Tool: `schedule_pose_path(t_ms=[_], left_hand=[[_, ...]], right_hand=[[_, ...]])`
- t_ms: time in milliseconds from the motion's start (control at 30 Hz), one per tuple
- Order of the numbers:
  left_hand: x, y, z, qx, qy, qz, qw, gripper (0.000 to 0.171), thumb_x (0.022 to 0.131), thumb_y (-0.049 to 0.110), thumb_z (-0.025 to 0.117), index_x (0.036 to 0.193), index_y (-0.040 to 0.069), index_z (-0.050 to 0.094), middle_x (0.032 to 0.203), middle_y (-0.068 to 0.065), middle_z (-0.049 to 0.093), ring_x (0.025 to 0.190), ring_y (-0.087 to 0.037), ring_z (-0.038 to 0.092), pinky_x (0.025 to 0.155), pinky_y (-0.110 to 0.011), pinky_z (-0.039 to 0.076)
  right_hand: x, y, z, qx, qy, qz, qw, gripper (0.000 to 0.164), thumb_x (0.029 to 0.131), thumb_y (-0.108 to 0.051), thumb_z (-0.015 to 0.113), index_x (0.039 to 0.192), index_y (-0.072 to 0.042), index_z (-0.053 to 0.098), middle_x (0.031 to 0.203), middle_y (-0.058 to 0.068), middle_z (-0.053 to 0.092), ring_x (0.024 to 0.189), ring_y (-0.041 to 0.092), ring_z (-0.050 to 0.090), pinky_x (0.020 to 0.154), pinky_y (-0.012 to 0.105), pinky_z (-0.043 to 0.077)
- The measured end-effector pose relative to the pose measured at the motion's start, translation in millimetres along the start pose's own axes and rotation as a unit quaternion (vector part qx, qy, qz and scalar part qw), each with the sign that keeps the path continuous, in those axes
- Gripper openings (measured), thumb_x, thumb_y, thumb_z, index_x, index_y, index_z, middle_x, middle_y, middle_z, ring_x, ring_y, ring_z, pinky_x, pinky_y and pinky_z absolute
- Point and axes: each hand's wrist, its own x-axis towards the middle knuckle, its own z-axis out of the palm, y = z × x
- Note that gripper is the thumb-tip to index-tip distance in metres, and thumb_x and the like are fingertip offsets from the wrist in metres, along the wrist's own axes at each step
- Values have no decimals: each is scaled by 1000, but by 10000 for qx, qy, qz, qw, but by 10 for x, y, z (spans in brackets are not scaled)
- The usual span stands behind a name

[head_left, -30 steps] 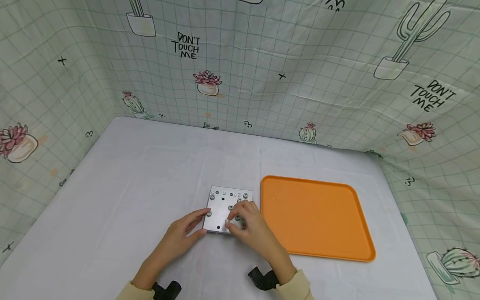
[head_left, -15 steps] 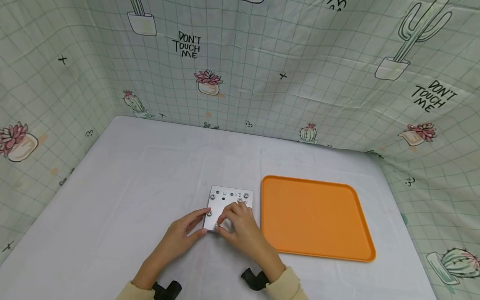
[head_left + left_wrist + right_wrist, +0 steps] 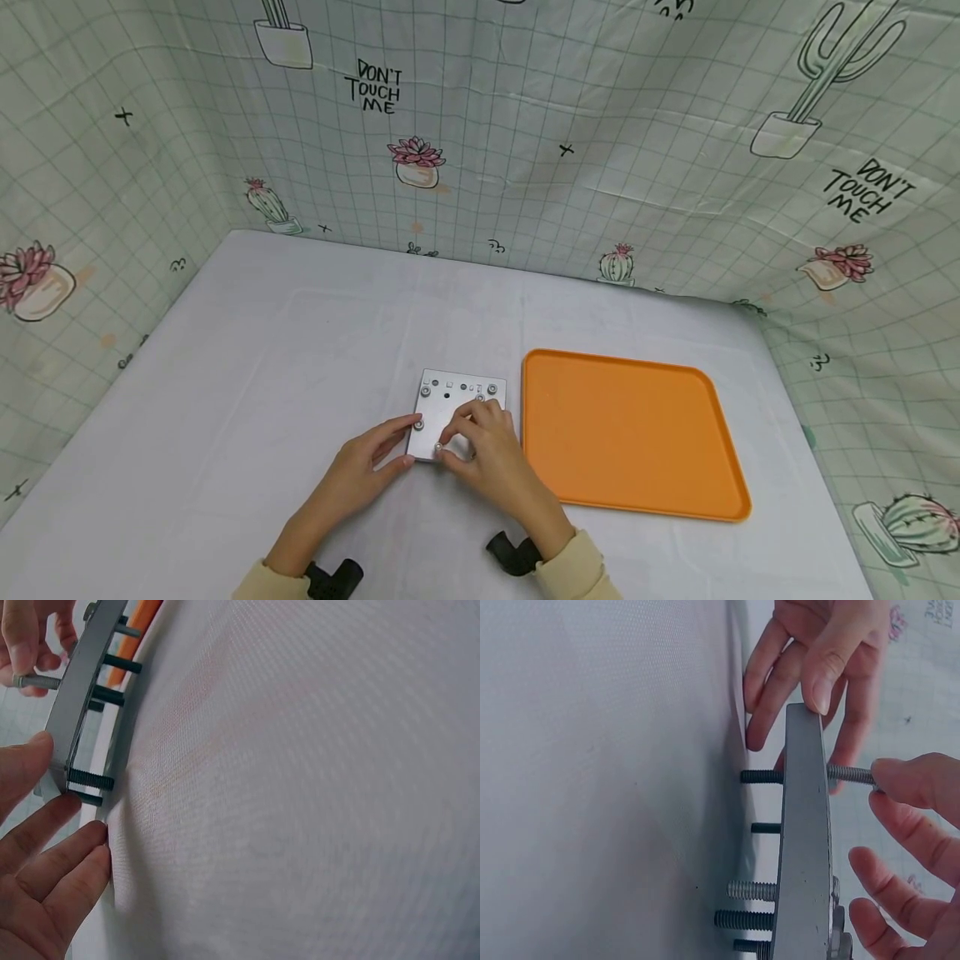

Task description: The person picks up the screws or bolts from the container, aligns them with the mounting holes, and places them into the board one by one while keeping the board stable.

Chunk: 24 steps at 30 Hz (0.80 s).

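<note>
A silver metal plate (image 3: 441,414) with holes lies on the white-covered table. Several screws (image 3: 746,921) run through it, their threaded shafts sticking out below. At its left side my left hand (image 3: 366,462) holds the plate's edge and corner between thumb and fingers. My right hand (image 3: 491,454) pinches a screw (image 3: 851,774) by its head, over the plate's near part. The shaft stands square to the top face, its lower end meeting the plate (image 3: 806,825); whether it sits in a hole is hidden. That right hand covers the plate's near right area in the head view.
An orange tray (image 3: 637,433) lies just right of the plate. White cloth (image 3: 300,333) covers the table. A curtain (image 3: 487,108) printed with cacti and a grid rises behind and along both sides. A black wrist camera (image 3: 513,552) sits on the right wrist.
My right hand has carried the screw left across the plate, then shifted it slightly back to the right. The left hand and the plate have stayed in place.
</note>
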Motion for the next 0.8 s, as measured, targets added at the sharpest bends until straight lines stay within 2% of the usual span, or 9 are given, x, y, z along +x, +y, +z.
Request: schedule_pose_path(t_ms=[300,667,800], left_hand=[[-6,25,-5,-14,-8,-55,10000,52,82,7,68,131,11,52,137,-13,50,123,-27,50,99,-34,47],[-2,30,-9,-56,-32,-156,9999,53,82,6,69,131,12,52,138,-13,50,124,-27,50,100,-33,47],[-2,18,-7,-30,-38,-181,9998,53,82,7,69,131,13,52,138,-12,49,124,-26,50,100,-32,47]], right_hand=[[3,23,-11,-94,-3,-100,9999,12,76,-27,77,80,-24,65,96,-4,54,87,13,41,73,28,34],[-3,27,29,-664,-97,-107,9977,10,74,-28,77,76,-25,68,98,-3,55,89,16,43,72,28,34],[-5,26,19,-721,-122,-98,9973,10,75,-29,77,76,-25,68,98,-3,55,91,16,43,74,29,35]])
